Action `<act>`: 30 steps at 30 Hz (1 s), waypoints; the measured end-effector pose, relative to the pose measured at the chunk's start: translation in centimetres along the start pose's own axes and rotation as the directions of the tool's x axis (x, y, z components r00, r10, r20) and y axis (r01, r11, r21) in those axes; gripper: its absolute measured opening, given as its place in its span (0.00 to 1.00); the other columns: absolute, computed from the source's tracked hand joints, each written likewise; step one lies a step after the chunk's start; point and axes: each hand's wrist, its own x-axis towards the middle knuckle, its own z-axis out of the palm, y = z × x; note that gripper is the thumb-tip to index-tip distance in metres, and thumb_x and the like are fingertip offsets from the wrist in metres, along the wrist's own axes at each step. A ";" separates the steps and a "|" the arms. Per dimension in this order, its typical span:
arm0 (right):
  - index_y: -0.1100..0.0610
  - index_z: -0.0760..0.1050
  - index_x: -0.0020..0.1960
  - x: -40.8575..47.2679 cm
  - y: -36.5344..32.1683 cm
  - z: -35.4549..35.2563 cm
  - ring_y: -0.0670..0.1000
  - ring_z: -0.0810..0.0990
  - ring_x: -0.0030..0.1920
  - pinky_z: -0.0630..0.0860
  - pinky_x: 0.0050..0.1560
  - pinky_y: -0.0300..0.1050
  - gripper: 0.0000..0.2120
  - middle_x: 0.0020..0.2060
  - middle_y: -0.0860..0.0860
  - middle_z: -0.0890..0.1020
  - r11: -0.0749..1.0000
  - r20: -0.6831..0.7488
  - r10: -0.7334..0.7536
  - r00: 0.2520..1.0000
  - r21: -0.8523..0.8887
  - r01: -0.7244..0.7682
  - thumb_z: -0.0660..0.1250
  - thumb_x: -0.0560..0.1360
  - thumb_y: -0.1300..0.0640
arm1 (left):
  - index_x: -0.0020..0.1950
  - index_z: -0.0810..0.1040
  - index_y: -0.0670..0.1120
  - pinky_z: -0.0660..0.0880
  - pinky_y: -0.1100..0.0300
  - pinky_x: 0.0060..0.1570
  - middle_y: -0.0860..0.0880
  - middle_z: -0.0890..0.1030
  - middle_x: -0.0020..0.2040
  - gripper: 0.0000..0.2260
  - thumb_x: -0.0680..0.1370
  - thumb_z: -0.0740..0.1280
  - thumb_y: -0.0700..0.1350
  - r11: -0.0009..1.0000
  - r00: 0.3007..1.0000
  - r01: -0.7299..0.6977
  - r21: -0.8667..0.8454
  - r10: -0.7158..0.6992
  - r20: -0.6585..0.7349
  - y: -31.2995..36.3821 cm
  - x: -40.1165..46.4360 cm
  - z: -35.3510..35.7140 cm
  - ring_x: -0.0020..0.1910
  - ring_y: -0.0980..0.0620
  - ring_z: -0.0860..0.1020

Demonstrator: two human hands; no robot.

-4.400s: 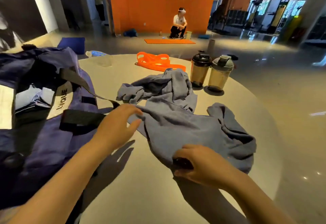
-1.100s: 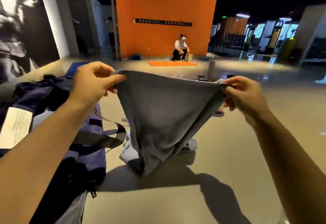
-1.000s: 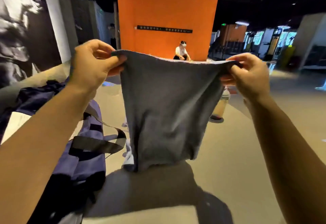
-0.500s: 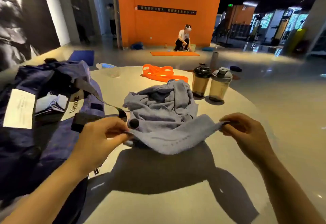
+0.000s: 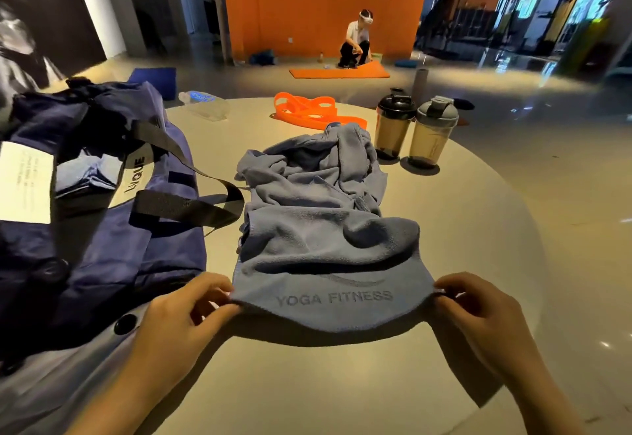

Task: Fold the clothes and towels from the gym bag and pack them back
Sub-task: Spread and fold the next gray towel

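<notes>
- Navy fabric gym bag (image 5: 102,229) lies open on the left of the round desk (image 5: 342,383), its black strap (image 5: 191,202) trailing toward the towel; something pale and folded shows inside.
- Left hand (image 5: 178,318) pinches the near left corner of the blue-grey towel (image 5: 328,256), thumb and fingers clenched on the hem.
- That towel, stamped "YOGA FITNESS", runs away from the person: its near edge is stretched crosswise between the two grips, while the far part lies bunched in a heap toward the middle of the desk.
- Long axis points straight ahead, so a lengthwise fold would, I judge, first need the crumpled far end drawn flat; both hands sit equally near the hem.
- Right hand (image 5: 478,311) pinches the near right corner in the same way.
- Beyond the heap lie an orange resistance band (image 5: 307,113) and, further right, two shaker bottles (image 5: 413,130) standing upright side by side, close to the towel's far end.
</notes>
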 end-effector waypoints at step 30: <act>0.63 0.66 0.71 20.4 -18.7 -13.9 0.49 0.73 0.61 0.75 0.55 0.35 0.28 0.66 0.54 0.71 0.926 -0.228 -0.273 0.934 0.200 0.320 0.71 0.73 0.64 | 0.71 0.66 0.36 0.70 0.57 0.62 0.44 0.63 0.67 0.37 0.66 0.75 0.48 0.874 0.802 -0.405 0.268 0.480 -0.355 12.4 21.3 -8.8 0.63 0.47 0.69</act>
